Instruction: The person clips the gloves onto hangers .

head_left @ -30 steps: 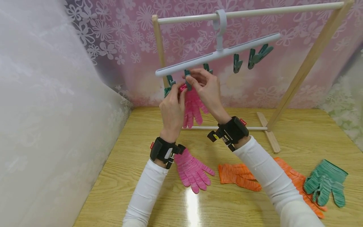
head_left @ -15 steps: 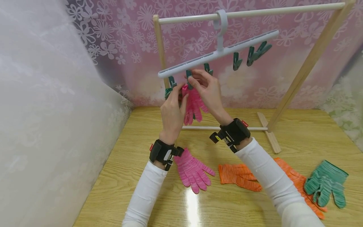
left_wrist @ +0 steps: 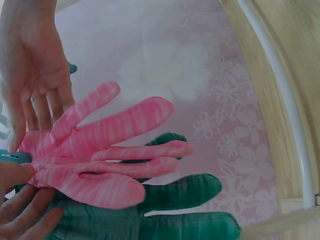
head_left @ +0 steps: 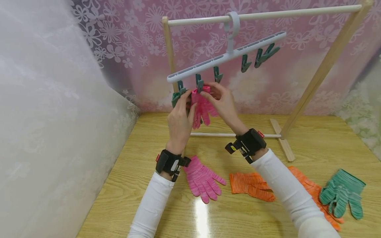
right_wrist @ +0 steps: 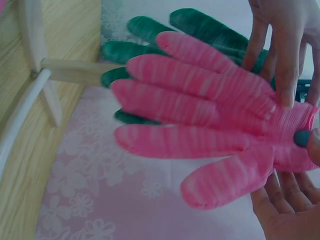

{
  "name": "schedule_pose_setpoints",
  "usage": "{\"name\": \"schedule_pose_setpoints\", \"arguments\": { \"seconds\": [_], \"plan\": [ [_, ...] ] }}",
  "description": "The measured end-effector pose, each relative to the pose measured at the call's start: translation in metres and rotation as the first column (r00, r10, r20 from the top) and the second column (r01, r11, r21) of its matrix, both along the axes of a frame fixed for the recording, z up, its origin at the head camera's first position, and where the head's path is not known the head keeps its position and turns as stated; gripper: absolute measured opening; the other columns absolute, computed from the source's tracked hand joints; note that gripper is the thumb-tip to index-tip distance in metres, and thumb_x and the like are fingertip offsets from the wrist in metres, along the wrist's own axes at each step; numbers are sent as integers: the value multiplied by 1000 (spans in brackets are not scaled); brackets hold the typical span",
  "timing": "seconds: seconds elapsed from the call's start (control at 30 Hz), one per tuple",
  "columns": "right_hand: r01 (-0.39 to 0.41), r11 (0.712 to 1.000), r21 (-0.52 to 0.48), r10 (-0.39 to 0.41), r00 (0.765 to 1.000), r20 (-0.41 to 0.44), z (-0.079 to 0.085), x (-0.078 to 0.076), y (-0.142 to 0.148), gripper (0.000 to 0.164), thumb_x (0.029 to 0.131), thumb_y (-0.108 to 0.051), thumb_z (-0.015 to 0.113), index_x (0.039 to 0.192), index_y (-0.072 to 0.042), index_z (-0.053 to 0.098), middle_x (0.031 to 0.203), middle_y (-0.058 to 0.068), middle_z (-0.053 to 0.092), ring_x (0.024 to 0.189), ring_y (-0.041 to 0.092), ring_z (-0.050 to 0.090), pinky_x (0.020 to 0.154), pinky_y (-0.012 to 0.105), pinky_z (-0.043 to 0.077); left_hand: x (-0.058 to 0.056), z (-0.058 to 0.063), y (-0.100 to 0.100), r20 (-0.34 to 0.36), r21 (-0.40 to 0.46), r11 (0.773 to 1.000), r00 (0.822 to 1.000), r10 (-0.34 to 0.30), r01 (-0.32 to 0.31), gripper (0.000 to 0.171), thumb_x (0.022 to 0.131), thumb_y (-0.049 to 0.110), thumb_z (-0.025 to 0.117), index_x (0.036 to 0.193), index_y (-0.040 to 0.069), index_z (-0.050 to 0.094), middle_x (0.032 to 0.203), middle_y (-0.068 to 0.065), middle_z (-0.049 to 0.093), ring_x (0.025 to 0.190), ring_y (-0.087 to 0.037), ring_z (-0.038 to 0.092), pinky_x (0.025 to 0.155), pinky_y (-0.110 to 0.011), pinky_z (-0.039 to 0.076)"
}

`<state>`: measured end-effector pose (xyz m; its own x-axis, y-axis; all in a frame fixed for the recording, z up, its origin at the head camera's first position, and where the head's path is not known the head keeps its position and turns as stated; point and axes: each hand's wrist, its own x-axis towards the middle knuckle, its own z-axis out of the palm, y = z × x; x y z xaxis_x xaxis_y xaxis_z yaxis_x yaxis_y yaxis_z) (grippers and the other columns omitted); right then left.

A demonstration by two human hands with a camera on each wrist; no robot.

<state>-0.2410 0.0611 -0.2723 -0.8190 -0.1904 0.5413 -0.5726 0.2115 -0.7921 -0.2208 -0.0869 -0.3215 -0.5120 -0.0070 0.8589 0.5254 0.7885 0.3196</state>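
A pink knitted glove (head_left: 203, 105) hangs by its cuff from a dark green clip (head_left: 199, 84) under the grey hanger (head_left: 214, 61). My left hand (head_left: 180, 118) pinches the left edge of the cuff. At the right edge, my right hand (head_left: 224, 103) holds the cuff, its thumb in front and fingers behind. The right wrist view shows the clip's tip (right_wrist: 302, 138) over the cuff of the pink glove (right_wrist: 200, 112), fingers dangling freely. Behind it hangs a green glove (left_wrist: 190, 194), mostly hidden by my left hand in the head view.
Another pink glove (head_left: 203, 181) lies on the wooden table (head_left: 125, 198). Orange gloves (head_left: 250, 185) and a green glove (head_left: 342, 193) lie to the right. More clips (head_left: 245, 64) hang along the hanger, which hooks over the white rod (head_left: 279, 14) of a wooden rack.
My right hand has let go of the clip and moved down and right to the cuff's right edge. The hanger has swung slightly. My left hand stays at the cuff.
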Motion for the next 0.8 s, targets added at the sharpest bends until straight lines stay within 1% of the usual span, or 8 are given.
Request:
{"name": "schedule_pose_setpoints", "arguments": {
  "seconds": [0.1,0.2,0.3,0.33,0.47,0.6,0.67,0.8],
  "plan": [
    [20,999,33,-20,1000,22,-3,1,5,40,88,-13,62,123,4,54,115,25,62,102,28,57,94,46,47,1,-4,-2,27,13,1000,1000,-12,12,43,91,25,57,130,10,46,99,-7,68,80,-12,62,59,-30,55],
    [34,998,61,-36,998,43,-7,0,11,40,88,-13,62,123,5,54,116,25,61,105,29,56,96,47,45,2,-8,-5,44,26,1000,999,-18,17,39,92,25,57,126,8,46,99,-7,69,78,-12,63,59,-31,56],
    [44,996,81,-48,998,46,-10,-3,18,39,88,-14,61,124,3,55,117,25,60,105,30,55,98,47,44,2,-12,-7,46,18,1000,999,-5,4,32,92,23,57,117,6,51,96,-8,69,74,-13,62,55,-30,54],
    [50,995,83,-53,998,43,-11,-3,20,40,89,-13,61,124,3,55,118,25,60,106,31,55,98,48,43,2,-13,-8,47,11,1000,999,1,-2,30,92,23,57,115,5,52,94,-7,70,72,-13,62,53,-30,53],
    [97,993,70,-100,995,30,-8,-8,29,46,88,-15,62,129,3,49,121,26,58,106,32,55,96,49,46,2,-21,-10,54,-13,1000,998,18,-17,23,91,22,58,106,5,58,88,-7,70,67,-14,61,46,-30,48],
    [134,990,42,-134,991,-1,-1,-15,35,53,87,-17,64,133,1,44,126,24,54,108,32,55,96,50,46,4,-27,-13,54,-45,999,998,24,-22,19,91,22,59,101,6,62,82,-5,69,60,-12,57,41,-28,44],
    [135,990,28,-134,991,-18,2,-21,37,54,87,-18,64,134,-1,44,129,21,53,109,30,54,97,50,45,7,-31,-14,56,-64,998,998,25,-21,19,91,23,59,100,7,63,80,-4,69,56,-11,54,38,-27,40],
    [124,992,18,-123,991,-53,4,-36,39,55,86,-25,64,136,-10,46,131,14,55,113,22,54,97,48,46,12,-37,-16,73,-100,995,997,31,-24,24,94,30,54,100,9,63,79,-2,69,57,-9,56,35,-25,36]
  ]
}}
